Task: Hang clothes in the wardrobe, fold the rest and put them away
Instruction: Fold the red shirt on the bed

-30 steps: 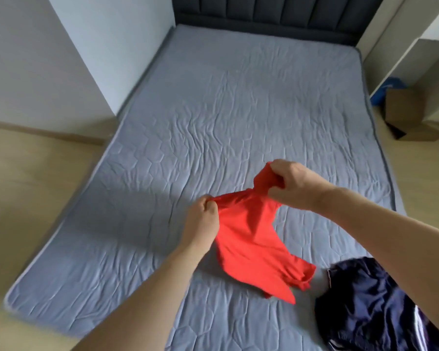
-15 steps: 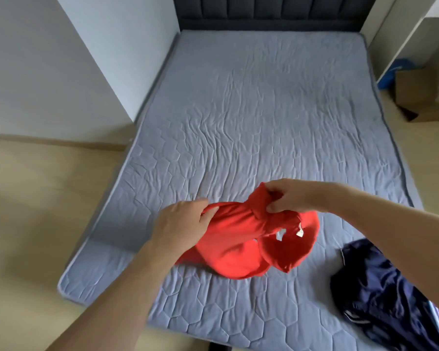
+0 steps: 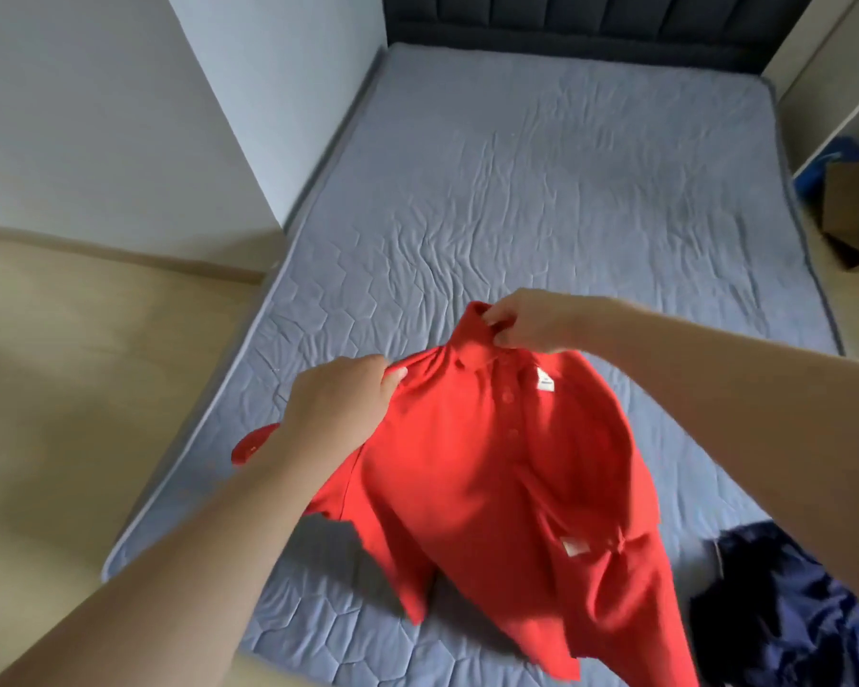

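Two hands, left hand (image 3: pixel 340 404) and right hand (image 3: pixel 526 322), each grip clenched on the red shirt (image 3: pixel 497 468) hanging below them.

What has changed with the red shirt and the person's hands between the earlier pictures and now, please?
The red shirt was a bunched wad a second ago; it now hangs opened out, placket and label showing, its hem trailing on the bed. The right hand kept its pinch and now holds the collar; the left hand kept gripping the shoulder. The dark garment stayed on the bed.
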`<act>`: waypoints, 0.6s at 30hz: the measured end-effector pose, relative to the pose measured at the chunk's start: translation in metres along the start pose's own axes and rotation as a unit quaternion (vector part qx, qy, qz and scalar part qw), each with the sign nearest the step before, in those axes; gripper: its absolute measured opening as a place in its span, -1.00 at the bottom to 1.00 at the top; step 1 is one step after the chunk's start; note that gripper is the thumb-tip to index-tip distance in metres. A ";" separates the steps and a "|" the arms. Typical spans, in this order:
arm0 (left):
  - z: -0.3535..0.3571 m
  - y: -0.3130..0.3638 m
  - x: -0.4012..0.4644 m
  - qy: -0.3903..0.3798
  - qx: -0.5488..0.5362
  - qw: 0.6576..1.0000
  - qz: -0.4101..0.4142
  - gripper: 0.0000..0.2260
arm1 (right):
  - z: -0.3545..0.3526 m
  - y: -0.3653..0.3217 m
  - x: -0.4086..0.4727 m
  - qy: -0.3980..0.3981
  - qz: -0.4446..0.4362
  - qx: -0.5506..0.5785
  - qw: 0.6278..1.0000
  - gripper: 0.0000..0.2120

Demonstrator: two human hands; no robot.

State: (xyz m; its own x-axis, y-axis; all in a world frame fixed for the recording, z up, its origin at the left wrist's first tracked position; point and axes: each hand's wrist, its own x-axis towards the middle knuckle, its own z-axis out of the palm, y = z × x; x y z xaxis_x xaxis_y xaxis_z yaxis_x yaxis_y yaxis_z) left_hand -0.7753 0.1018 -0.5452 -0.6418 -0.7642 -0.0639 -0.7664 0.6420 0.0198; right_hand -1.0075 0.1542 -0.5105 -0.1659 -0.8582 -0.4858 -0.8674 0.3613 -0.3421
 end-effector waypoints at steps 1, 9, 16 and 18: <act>0.022 -0.008 0.015 0.003 0.006 1.000 -0.021 -0.67 | 0.017 0.005 0.022 0.053 0.004 -0.033 0.998 -0.67; 0.280 -0.102 0.052 -0.241 -0.145 0.906 -0.317 -0.44 | 0.239 0.058 0.147 0.040 0.203 0.032 0.978 -0.38; 0.391 -0.106 0.074 -0.054 -0.046 0.982 -0.175 -0.48 | 0.347 0.124 0.182 -0.032 0.352 0.163 0.921 -0.44; 0.396 -0.073 0.097 0.011 -0.087 0.992 -0.087 -0.60 | 0.362 0.140 0.183 -0.034 0.374 0.188 0.907 -0.43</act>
State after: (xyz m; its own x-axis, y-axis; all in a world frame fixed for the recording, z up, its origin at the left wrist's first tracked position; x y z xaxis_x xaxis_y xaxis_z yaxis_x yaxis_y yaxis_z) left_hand -0.7719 0.0052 -0.9479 -0.4976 -0.8654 -0.0588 -0.8577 0.4809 0.1820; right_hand -0.9897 0.1793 -0.9384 -0.6018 -0.3008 -0.7399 -0.3004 0.9436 -0.1393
